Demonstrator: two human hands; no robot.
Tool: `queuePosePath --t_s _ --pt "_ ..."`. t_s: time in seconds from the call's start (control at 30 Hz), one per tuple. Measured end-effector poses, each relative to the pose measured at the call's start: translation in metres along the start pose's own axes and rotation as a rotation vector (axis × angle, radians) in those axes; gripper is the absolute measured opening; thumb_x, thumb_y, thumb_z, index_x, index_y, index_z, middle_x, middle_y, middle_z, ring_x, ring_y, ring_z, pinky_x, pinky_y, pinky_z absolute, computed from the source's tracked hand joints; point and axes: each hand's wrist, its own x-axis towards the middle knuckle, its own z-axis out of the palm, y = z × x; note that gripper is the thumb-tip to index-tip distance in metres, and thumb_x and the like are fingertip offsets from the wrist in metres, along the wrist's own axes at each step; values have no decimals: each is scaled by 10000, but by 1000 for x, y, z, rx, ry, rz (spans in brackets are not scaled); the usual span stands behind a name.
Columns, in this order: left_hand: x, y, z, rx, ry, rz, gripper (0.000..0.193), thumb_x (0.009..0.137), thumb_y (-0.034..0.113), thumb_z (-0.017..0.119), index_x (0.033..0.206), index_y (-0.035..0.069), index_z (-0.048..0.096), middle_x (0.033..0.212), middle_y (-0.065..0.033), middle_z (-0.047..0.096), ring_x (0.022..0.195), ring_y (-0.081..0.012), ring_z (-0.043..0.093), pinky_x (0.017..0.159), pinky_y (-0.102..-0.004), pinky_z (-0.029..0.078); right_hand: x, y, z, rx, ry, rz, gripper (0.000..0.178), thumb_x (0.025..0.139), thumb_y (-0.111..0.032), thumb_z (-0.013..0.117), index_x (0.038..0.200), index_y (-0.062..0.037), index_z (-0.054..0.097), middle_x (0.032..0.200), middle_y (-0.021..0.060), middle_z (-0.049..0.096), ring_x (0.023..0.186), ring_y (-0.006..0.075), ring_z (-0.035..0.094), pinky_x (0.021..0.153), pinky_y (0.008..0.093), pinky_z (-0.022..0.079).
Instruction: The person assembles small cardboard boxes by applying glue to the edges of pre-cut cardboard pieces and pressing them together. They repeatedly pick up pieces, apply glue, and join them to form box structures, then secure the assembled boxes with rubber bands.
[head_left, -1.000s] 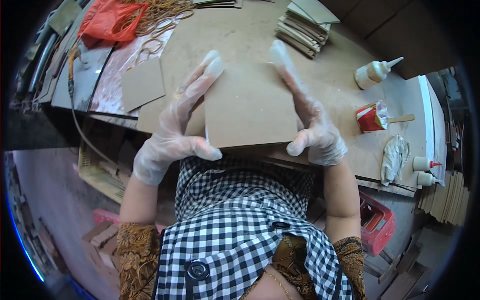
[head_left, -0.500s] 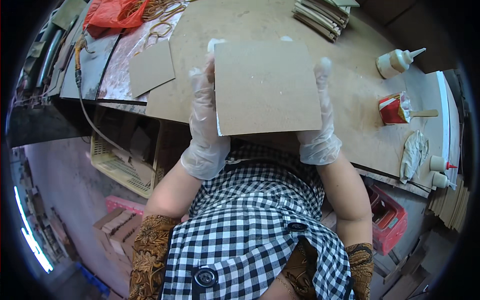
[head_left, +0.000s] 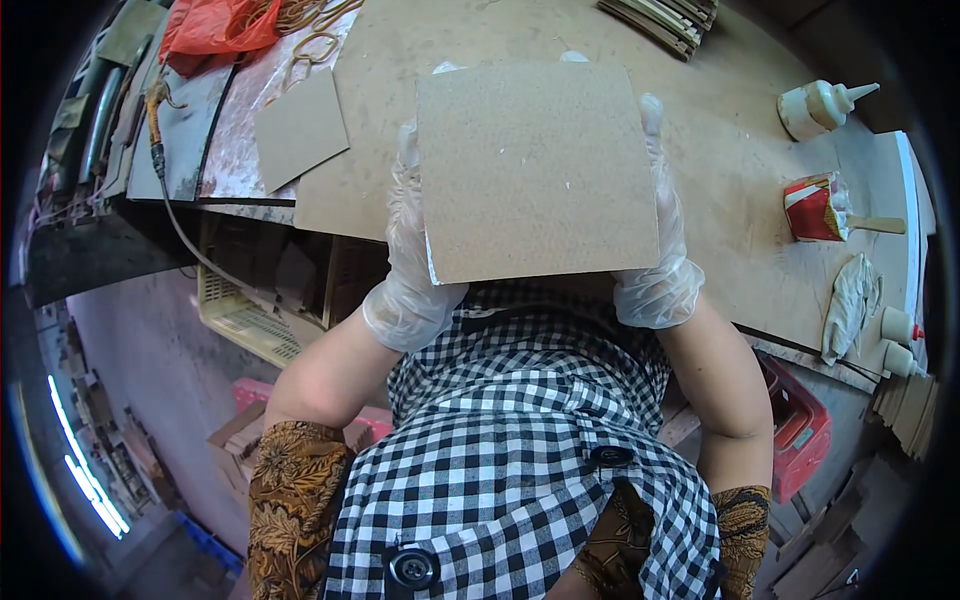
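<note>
A square tan board (head_left: 538, 175), like stiff cardboard or fibreboard, is held up level above the front edge of the worktable. My left hand (head_left: 407, 250), in a thin translucent glove, grips its left edge, with fingers partly hidden underneath. On the opposite edge, my right hand (head_left: 668, 235), gloved the same way, supports it with the thumb along the side. Fingertips of both hands peek out past the board's far edge. A second, smaller tan board (head_left: 302, 130) lies flat on the table to the left of my left hand.
On the right of the worktable (head_left: 725, 150) are a glue bottle (head_left: 815, 108), a red tub (head_left: 815, 207) with a flat stick, a crumpled glove (head_left: 852, 305) and small white bottles (head_left: 898, 325). Stacked boards (head_left: 668, 22) sit at the back. A yellow crate (head_left: 245, 315) stands below left.
The board looks slightly larger and nearer, with both hands still holding its sides. The surroundings have shifted a little in view, as my head moved.
</note>
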Motion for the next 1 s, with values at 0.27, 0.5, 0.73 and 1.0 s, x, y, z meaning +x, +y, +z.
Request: queuePosePath --t_s 0.27,0.5,0.73,1.0 --pt "-14 32 34 81 165 -135 501 1035 318 434 1479 102 354 1293 -95 574 1132 -205 611 933 -345 531 -6 -6 -13 -489 -131 -218 482 979 -242 545 1371 32 488 1266 150 623 1053 252 650 986 336 481" --pt "3 27 37 178 58 232 507 1050 297 404 1505 92 314 1480 -87 432 1310 -210 482 1074 -359 424 4 -17 -7 -280 -102 -322 556 1047 -418 430 1452 -39 448 1435 90 492 1313 145 432 1106 297 329" --pt "-3 60 48 184 -66 357 602 1072 418 185 1531 32 243 1599 -112 246 1474 -226 228 1208 -377 186 -2 -52 12 -401 -198 -503 518 1066 -326 397 1448 23 414 1524 117 404 1431 207 321 1186 335 201" --pt "-2 71 61 778 -204 410 678 1066 439 112 1416 -46 432 1574 -150 286 1480 -253 209 1207 -393 180 -3 -48 19 -512 -246 -541 518 1067 -316 375 1439 43 417 1523 161 396 1439 249 319 1189 348 202"
